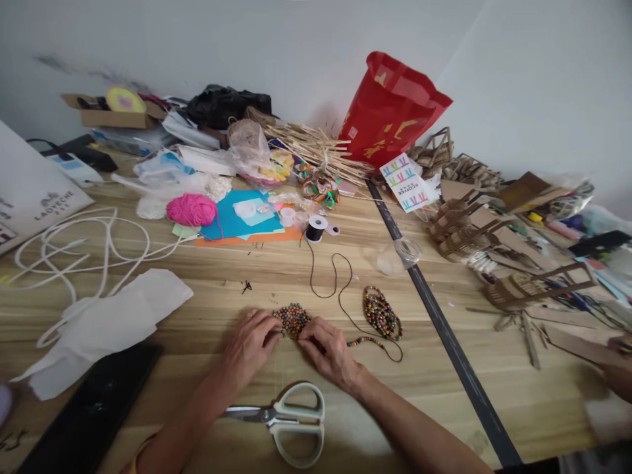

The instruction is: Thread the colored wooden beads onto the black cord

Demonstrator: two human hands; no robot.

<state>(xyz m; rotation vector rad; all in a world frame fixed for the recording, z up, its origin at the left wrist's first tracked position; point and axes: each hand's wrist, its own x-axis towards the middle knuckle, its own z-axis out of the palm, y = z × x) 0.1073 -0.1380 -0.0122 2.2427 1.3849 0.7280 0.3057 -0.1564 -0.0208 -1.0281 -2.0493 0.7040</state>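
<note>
Both forearms reach in from the near side of the pale wood-grain desk (pixel 424 395), slanting inward so that the hands nearly meet. The left hand (pixel 253 339) is bent over with its back upward, fingers curled and thumb drawn in close to the forefinger. The right hand (pixel 326 347) mirrors it, knuckles raised, fingers folded and thumb tucked near the index tip. Only a small gap stands between thumb and forefinger on the left, and the right fingers look almost closed; whether either pinches a bead or the cord cannot be told.

A loose patch of small round multicoloured beads (pixel 292 317) lies on the desk just beyond and between the two sets of fingertips, its near edge reaching them. A short row of strung multicoloured beads (pixel 365 340) emerges beside the right wrist, on the side away from the left hand. It runs into a thin black cord (pixel 336 291), which loops back toward a white-ended spool of black cord (pixel 316 228). Farther right lies a coiled multicoloured bead strand (pixel 382 315). White-handled metal scissors (pixel 322 401) rest between the forearms.
</note>
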